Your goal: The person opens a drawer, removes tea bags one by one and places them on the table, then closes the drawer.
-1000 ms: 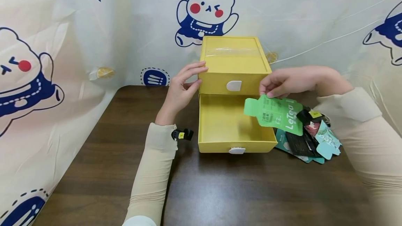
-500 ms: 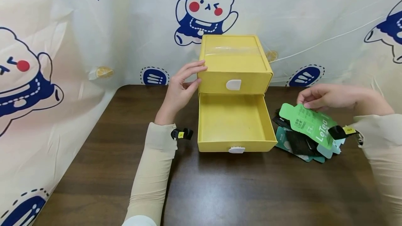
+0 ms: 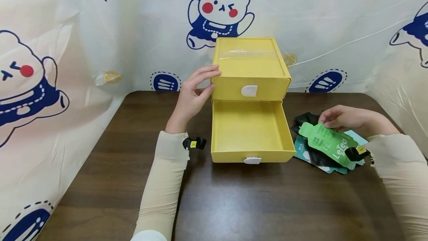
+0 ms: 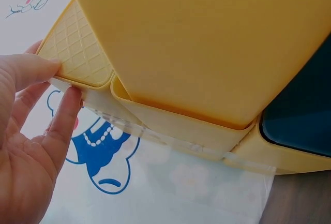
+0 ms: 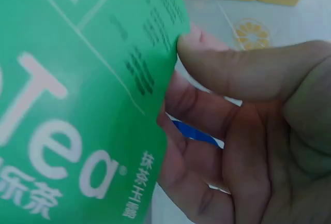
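A yellow two-drawer box (image 3: pixel 250 62) stands on the table, its lower drawer (image 3: pixel 247 125) pulled out and bare inside. My left hand (image 3: pixel 192 96) rests on the upper left front corner of the box; in the left wrist view, its thumb (image 4: pixel 36 69) touches a lattice-patterned panel (image 4: pixel 77 48). On the right, my right hand (image 3: pixel 349 118) pinches the edge of a green bottle-shaped LeTea packet (image 3: pixel 326 142) between thumb and fingers. That packet lies over a pile of black and teal packets (image 3: pixel 302 150), which it partly hides. Its printed face fills much of the right wrist view.
The pile lies just right of the open drawer on the dark wooden table (image 3: pixel 234 203). A white cloth (image 3: pixel 150 29) printed with bears hangs behind and at both sides. Black cameras (image 3: pixel 194 143) sit on both wrists.
My right hand has carried the green packet from over the open drawer rightward and down onto the pile. The left hand stays on the box, and the drawer has not moved.
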The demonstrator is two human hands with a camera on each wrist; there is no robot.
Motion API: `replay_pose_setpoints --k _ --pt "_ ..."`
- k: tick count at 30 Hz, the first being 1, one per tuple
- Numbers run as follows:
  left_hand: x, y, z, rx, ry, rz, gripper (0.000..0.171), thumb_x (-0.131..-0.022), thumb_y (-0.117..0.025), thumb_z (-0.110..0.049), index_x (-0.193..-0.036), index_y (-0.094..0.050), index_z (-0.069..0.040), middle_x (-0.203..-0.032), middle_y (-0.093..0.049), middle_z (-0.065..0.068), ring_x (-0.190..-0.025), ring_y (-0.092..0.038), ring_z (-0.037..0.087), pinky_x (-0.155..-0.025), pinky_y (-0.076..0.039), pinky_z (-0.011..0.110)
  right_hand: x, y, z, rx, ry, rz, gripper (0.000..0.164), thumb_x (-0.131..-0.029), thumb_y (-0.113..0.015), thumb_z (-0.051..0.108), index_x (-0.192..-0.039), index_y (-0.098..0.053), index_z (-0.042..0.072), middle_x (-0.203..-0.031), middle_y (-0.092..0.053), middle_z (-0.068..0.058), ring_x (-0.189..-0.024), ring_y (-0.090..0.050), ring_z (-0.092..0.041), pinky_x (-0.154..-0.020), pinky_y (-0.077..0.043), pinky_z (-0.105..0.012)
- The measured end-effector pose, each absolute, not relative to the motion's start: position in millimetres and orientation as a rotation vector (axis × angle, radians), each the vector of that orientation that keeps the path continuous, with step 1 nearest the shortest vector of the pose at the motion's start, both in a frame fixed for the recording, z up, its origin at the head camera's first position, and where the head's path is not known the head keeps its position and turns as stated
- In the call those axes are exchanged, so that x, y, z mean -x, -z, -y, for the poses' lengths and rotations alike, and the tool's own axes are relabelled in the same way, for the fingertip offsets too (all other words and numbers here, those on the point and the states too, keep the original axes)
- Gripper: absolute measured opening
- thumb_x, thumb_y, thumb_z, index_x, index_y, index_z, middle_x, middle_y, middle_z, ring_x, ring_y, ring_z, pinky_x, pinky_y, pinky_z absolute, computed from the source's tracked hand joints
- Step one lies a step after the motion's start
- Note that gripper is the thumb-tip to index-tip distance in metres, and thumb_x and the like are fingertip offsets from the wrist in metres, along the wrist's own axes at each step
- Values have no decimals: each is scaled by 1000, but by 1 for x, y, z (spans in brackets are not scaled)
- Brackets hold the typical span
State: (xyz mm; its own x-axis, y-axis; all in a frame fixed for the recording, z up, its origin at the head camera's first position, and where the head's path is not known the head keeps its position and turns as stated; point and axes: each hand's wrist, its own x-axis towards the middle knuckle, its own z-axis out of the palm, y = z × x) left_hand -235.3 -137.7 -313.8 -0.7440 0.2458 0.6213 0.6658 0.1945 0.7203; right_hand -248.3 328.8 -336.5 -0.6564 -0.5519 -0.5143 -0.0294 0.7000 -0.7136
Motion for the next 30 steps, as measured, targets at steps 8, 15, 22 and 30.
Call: replay_pose_setpoints --k 8,15,22,30 --pt "235 314 137 863 1559 2100 33 -95 -61 3 -127 -67 -4 -143 -57 4 -133 -52 12 -87 -61 32 252 350 -310 297 797 -2396 17 -100 -49 1 -111 -59 -8 -77 -52 1 -56 -43 -11 -52 -42 -24" --pt "236 315 137 879 1555 2086 33 -95 -61 3 -126 -66 -3 -142 -57 7 -132 -54 13 -86 -61 32 252 350 -298 316 801 -2493 19 -100 -49 1 -113 -55 -12 -85 -63 -6 -72 -56 -16 -62 -52 -28" --pt "238 315 137 887 1559 2077 33 -95 -61 4 -126 -66 -2 -142 -57 7 -132 -54 13 -86 -61 31 233 335 -279 404 794 -2652 24 -102 -52 10 -117 -58 -9 -91 -69 -11 -81 -63 -19 -71 -57 -31" --pt "237 316 137 894 1554 2072 33 -95 -61 4 -126 -66 -2 -142 -57 7 -131 -54 13 -86 -61 31 183 303 -241 605 958 -2898 12 -100 -59 16 -103 -67 7 -78 -64 -1 -69 -57 -8 -55 -49 -23"
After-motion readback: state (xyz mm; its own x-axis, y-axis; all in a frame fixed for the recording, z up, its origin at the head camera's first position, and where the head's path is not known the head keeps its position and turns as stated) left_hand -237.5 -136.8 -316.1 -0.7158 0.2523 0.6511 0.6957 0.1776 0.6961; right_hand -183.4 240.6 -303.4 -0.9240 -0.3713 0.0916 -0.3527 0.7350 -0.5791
